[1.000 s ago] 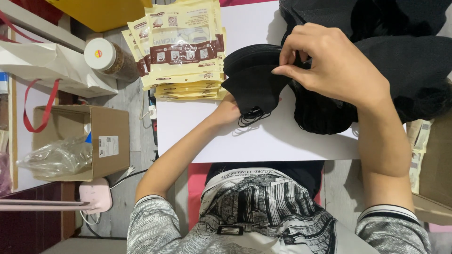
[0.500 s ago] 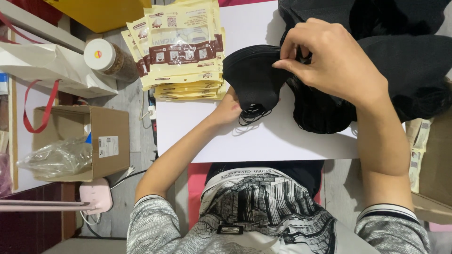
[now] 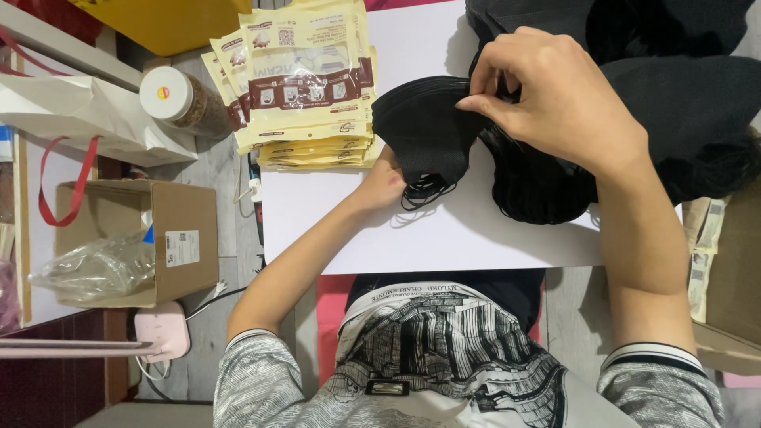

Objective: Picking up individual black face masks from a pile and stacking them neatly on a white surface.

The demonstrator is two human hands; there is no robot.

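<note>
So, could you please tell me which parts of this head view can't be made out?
- Left hand: fingers hidden under the small stack of black fabric masks; its grip unclear.
- Large pile of black masks: cut off by the top and right edges.
- Brown cardboard box: contents hidden behind the crumpled clear plastic bag.

left hand point(image 3: 386, 184) mostly hidden under black masks point(image 3: 428, 131), fingers not visible; black mask pile point(image 3: 674, 87) cut by top and right edges; yellow pouch stack point(image 3: 305, 79) clipped at top
</note>
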